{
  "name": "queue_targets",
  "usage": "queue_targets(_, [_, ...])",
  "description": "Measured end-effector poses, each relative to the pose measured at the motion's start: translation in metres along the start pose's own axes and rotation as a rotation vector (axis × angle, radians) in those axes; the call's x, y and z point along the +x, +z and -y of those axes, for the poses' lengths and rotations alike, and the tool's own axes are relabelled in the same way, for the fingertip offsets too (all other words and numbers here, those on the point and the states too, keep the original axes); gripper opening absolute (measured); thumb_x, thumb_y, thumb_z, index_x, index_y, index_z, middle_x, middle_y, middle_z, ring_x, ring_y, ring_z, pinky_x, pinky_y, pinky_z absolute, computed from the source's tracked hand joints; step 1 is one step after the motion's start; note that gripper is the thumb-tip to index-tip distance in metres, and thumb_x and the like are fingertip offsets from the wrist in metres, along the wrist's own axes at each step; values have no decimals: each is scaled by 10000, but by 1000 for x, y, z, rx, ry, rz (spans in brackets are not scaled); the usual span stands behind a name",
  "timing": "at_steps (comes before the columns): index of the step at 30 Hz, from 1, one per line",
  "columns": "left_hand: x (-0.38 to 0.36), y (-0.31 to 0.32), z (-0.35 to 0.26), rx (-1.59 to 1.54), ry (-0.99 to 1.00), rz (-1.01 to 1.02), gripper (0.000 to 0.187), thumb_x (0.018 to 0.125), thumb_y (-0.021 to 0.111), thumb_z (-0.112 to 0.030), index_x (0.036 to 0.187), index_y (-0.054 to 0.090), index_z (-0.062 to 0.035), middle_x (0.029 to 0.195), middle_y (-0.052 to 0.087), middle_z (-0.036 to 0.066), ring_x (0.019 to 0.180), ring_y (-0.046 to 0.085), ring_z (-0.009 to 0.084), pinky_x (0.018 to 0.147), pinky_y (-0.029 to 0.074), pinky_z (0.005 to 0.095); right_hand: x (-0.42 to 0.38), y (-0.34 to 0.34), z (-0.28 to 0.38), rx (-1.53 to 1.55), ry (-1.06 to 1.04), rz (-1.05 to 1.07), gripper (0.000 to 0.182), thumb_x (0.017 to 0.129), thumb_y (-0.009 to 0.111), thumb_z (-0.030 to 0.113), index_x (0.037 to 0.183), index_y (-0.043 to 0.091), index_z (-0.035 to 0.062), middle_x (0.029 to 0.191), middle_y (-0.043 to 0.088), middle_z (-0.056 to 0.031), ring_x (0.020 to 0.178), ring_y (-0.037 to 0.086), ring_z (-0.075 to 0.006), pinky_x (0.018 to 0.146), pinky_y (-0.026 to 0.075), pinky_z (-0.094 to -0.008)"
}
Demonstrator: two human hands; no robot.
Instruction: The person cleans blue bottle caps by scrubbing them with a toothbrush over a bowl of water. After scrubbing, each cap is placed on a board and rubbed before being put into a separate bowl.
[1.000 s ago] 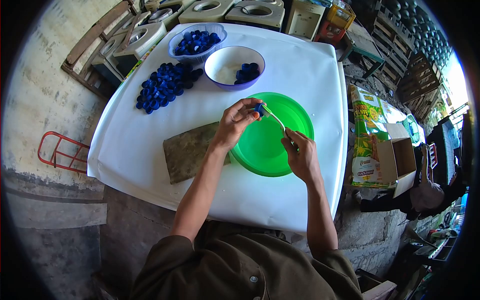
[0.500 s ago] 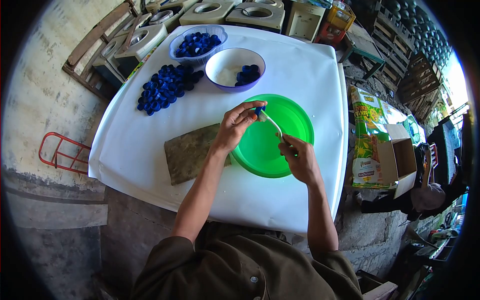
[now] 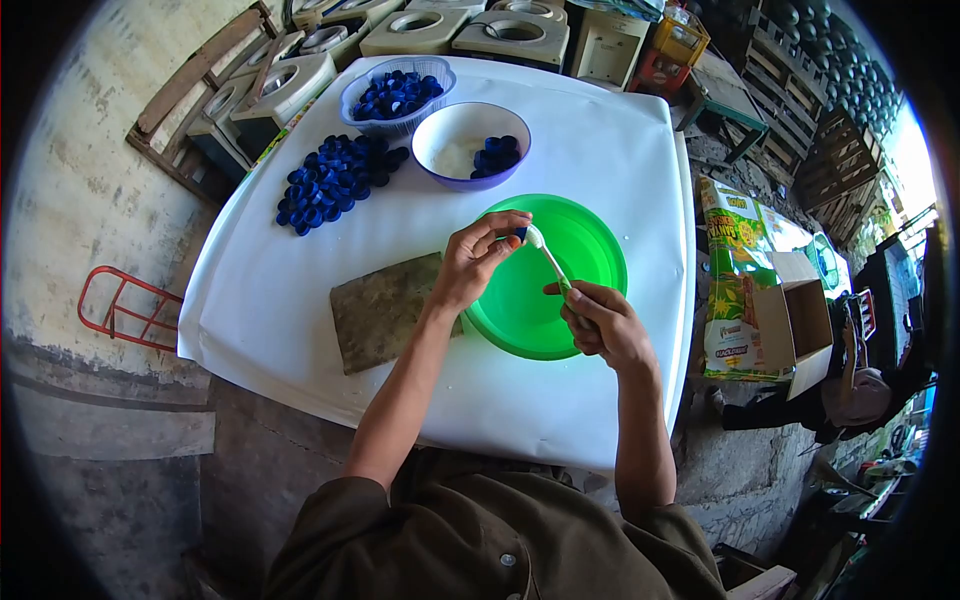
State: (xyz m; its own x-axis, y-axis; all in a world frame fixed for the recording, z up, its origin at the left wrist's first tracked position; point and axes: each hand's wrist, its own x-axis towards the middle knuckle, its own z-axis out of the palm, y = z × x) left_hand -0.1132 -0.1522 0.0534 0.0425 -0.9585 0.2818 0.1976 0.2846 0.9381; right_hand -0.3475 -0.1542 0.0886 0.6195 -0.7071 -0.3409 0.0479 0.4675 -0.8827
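Note:
Over the green basin (image 3: 510,312), my left hand (image 3: 474,258) pinches a blue bottle cap (image 3: 521,232) between thumb and fingertips. My right hand (image 3: 612,328) grips the handle of a white and green toothbrush (image 3: 549,256). The brush's head meets the cap, its bristles mostly hidden there. Beyond the basin stands a white bowl with a purple outside (image 3: 437,130); it holds several blue caps and some pale liquid or foam. A heap of loose blue caps (image 3: 335,180) lies on the table to the left.
A blue plastic basket (image 3: 400,126) full of caps stands at the table's far side. Near my left forearm lies a worn flat board (image 3: 385,300) on the white-covered table (image 3: 270,300). An open carton (image 3: 795,320) and a person (image 3: 850,395) are at the right.
My right hand has turned and shifted slightly right and down, showing more of the toothbrush's green handle. The cap has tilted in my left hand, and the brush head stays against it.

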Motion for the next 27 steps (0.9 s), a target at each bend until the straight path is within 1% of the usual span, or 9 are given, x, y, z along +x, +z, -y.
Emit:
queue_targets(5, [1,-2,-2,7,-78,-4,348,970,576,-55,1310,569,19,1256,639,110,1067,604,114,967,491,282,1,8,2,-21,-41,-81,311,1051,505,201,1236,605,-28,697,447,42,523,347,-29,436,257,-215])
queue_targets(8, [3,-1,-1,12,-67,-18,354,979,561,-61,1320,557,31,1227,643,112,1077,614,144,986,496,297,3,23,-4,-236,-121,-185,277,1030,535,174,1176,628,-42,700,523,-12,532,445,-73,466,352,-249])
queue_targets(11, [3,-2,5,-98,-61,-63,350,996,537,-71,1326,549,44,1185,653,110,1060,632,169,990,509,313,6,22,-14,-613,-265,-278,244,997,573,142,1105,641,-66,722,585,-86,583,548,-137,550,453,-309])
queue_targets(12, [3,-3,8,-153,-67,-76,349,1003,528,-75,1329,546,48,1173,657,109,1050,639,176,988,514,318,5,22,-11,-663,-224,-333,238,965,611,114,1091,643,-85,752,627,-155,636,605,-195,627,492,-350])
queue_targets(15, [3,-9,10,-232,-107,-10,338,1016,513,-84,1322,549,55,1190,656,127,1006,658,183,964,530,330,7,24,-10,-796,-467,-478,242,948,632,95,1111,647,-83,801,659,-198,682,650,-250,634,500,-366])
queue_targets(16, [3,-9,10,-242,-128,-13,336,1017,513,-86,1320,551,55,1176,658,121,990,659,181,950,534,327,14,22,-17,-837,-626,-508,260,927,649,76,1137,649,-77,854,668,-230,721,667,-323,651,506,-398])
queue_targets(20, [5,-7,9,-268,-158,-15,313,1033,514,-98,1306,571,43,1115,656,79,916,657,151,870,546,296,13,30,-21,-1049,-607,-540,281,897,664,58,1165,668,-26,860,666,-207,723,647,-376,677,507,-443])
queue_targets(24, [5,-7,9,-289,-139,-32,303,1048,509,-126,1297,589,25,1042,648,54,835,650,127,821,544,282,5,30,-13,-965,-589,-509,291,898,656,63,1180,663,-11,850,667,-188,725,654,-360,654,507,-437])
queue_targets(27, [5,-9,10,-317,-179,-5,326,1057,500,-174,1302,581,26,1045,656,72,840,638,127,817,541,289,10,30,-9,-1069,-673,-533,286,906,650,70,1181,664,-11,849,668,-187,721,654,-355,641,508,-430])
